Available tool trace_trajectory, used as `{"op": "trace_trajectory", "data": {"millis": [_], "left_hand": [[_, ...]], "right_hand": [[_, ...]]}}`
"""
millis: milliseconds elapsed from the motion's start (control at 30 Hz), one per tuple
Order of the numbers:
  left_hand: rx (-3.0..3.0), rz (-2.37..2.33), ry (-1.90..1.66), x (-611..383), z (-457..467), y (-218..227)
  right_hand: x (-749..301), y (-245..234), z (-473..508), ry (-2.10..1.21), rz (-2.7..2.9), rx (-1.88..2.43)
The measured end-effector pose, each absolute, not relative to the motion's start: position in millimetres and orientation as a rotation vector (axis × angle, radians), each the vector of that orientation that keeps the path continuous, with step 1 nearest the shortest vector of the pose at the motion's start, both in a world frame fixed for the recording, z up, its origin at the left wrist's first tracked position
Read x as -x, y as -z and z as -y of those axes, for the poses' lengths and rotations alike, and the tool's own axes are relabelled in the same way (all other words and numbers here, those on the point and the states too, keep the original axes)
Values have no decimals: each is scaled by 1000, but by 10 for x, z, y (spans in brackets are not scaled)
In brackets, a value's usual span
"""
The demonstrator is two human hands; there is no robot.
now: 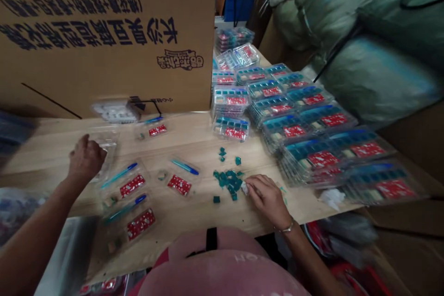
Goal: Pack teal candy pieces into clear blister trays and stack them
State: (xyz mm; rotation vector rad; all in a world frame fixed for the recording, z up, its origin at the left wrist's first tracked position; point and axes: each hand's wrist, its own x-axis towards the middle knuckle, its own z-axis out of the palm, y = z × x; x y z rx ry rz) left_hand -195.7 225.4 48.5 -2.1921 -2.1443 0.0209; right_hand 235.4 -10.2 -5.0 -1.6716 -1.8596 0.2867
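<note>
My right hand [265, 194] is closed in a pinch on a small crumpled white tissue [245, 188]. It rests at the right edge of a loose pile of small dark teal squares [228, 180]. My left hand [86, 157] is over clear plastic trays [110, 157] at the left; its fingers look bent, but blur and angle hide their grip. Between the hands lie clear packs, each with a blue pen and a red patterned packet, such as this pen [185, 166] and packet [179, 185]. Small pale pieces [162, 175] sit in them too.
A large cardboard box [107, 55] stands across the back left. Stacks of filled clear packs [274, 107] cover the right side. White clear-lidded cases [116, 111] lean by the box. Another white tissue [332, 198] lies at the right edge. Big greenish sacks [381, 69] rise beyond.
</note>
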Motion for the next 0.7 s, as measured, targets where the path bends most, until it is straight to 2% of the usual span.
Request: {"op": "trace_trajectory", "data": {"millis": [100,167,267,400,500,700], "left_hand": [[2265,1826,282,1630,-1852,-718],[2511,1661,234,1341,-1420,-748],[2948,1318,52,900,-663,-559],[3298,801,3,474,28,-149],[3383,815,-37,366,126,7],[3279,1248,289,477,-237,34]], "right_hand": [[-2085,109,171,-407,1965,1556],[-1876,190,160,-380,2107,1518],[-1689,290,123,-312,2260,1543],[-1733,239,152,-465,2113,1561],[-1809,150,215,-578,2019,1584],[-1795,215,317,-863,1979,1761]]}}
